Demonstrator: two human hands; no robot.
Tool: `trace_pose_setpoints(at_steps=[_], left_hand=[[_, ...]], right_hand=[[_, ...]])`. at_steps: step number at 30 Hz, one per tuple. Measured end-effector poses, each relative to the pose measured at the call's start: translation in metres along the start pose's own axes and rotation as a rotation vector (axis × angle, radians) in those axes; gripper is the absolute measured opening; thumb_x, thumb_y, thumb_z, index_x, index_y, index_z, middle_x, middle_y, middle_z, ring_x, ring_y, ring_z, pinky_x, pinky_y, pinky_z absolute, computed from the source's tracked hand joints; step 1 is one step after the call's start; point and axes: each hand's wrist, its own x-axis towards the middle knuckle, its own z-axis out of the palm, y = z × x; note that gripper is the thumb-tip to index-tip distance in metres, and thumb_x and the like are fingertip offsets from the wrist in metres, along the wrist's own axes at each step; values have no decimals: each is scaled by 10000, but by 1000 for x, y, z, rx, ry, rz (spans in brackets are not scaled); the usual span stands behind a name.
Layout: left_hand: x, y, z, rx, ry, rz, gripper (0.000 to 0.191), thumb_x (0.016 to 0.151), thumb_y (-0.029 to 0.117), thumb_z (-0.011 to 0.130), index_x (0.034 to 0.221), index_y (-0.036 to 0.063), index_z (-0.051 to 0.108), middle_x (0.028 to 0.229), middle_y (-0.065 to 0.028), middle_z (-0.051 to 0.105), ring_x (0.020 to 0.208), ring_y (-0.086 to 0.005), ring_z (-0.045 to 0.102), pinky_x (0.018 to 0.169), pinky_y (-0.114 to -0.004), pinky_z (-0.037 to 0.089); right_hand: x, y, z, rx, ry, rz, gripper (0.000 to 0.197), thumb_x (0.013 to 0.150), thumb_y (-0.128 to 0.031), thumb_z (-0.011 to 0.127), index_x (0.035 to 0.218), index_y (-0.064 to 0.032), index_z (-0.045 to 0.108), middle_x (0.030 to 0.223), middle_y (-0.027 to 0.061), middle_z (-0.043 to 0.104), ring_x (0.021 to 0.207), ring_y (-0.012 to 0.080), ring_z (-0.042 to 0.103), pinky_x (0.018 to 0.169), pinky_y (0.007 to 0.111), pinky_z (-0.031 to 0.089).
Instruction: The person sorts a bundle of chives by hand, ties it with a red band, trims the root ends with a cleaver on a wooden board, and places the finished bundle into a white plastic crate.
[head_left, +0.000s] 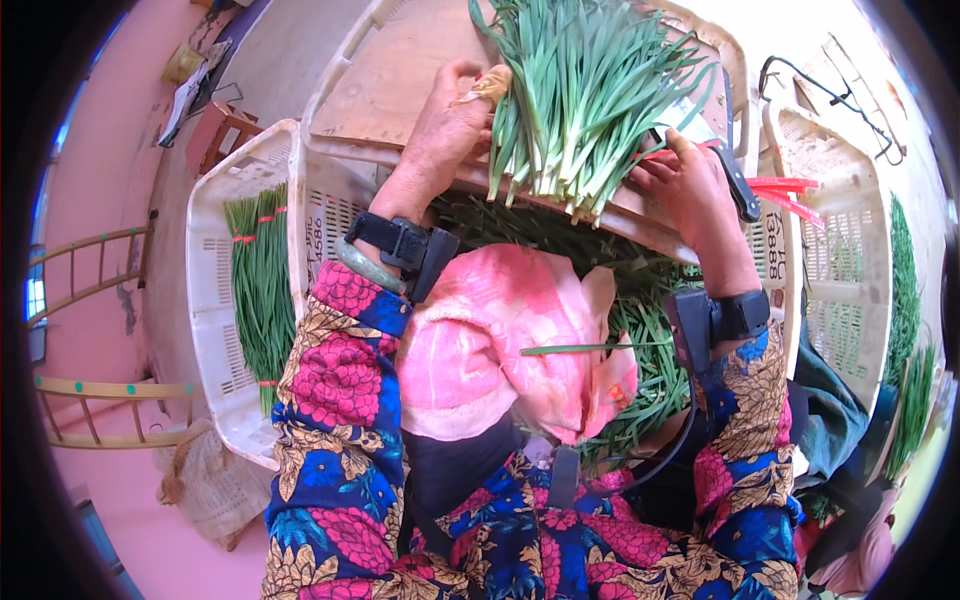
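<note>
A loose bunch of garlic chives (574, 112) lies on a wooden board (405, 82), its pale cut ends towards me and over the board's near edge. My left hand (457, 124), its thumb wrapped in yellowish tape, curls around the bunch's left edge; some fingertips are hidden by leaves. On the other side, my right hand (686, 176) pinches a red tie strip (651, 154) beside the stems. A black-handled knife (735, 182) lies against that hand's outer side. More red strips (787, 191) stick out to the right beyond the knife.
The board rests across a white plastic crate (307, 202). A left crate (202, 300) holds tied chive bundles (259, 292); another crate (844, 202) stands right. Loose greens (652, 375) and a pink cloth (502, 330) lie below the board. A woven sack (214, 480) sits lower left.
</note>
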Motion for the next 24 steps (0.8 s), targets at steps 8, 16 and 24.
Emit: trace_pose_setpoints(at_steps=[8,16,24], left_hand=[[23,-18,-11,-165,-13,-334,246,1011,240,536,1103,26,615,972,-98,657,821,-215,659,786,-354,578],[57,-8,-2,320,-32,-284,398,973,361,541,1097,2,658,901,-96,682,819,-222,635,709,-376,508],[19,39,17,-191,-226,-371,602,902,580,655,1279,115,598,1082,-90,692,915,-214,667,768,-378,568]], right_hand=[[-15,-6,19,166,54,87,364,999,-336,600,1148,-8,546,1045,147,616,1025,271,623,842,375,543],[13,-32,55,-284,-204,197,473,889,-546,701,1026,-97,646,776,3,662,643,127,620,556,270,475],[30,-25,72,-517,-199,140,455,868,-372,769,1103,6,674,958,94,736,798,187,728,721,336,609]])
